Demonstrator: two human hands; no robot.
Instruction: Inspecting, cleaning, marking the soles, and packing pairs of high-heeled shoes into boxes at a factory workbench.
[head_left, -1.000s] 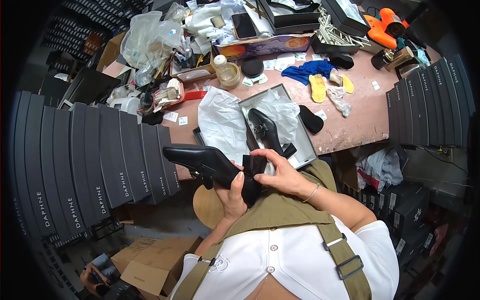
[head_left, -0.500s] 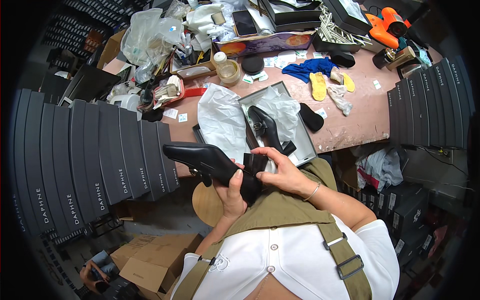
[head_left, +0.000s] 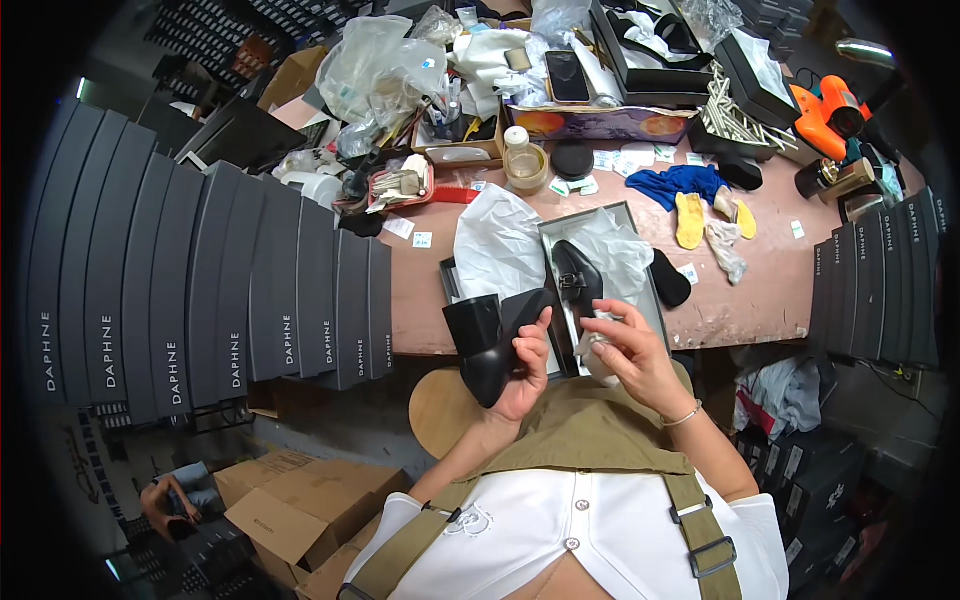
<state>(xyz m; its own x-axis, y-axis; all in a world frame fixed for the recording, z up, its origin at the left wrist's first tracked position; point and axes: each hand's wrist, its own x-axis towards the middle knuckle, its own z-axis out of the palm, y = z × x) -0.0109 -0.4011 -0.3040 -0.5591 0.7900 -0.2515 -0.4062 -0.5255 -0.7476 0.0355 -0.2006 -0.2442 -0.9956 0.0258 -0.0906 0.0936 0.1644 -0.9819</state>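
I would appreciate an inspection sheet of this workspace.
Surface: pinkish tabletop, front edge scuffed.
Job's things: black block-heeled shoe; black buckled shoe in an open grey rectangular box.
Clutter: crumpled translucent plastic bags, crumpled blue cloth, yellow flat piece.
Hands: left hand grips the block-heeled shoe; right hand holds crumpled white material.
Cables: thin dark cable below the tabletop's right end.
Surroundings: dark grey boxes rowed both sides; brown cardboard box lower left.

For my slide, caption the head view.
Left hand holding a black block-heeled shoe, right hand holding a crumpled whitish wad, before an open grey box.
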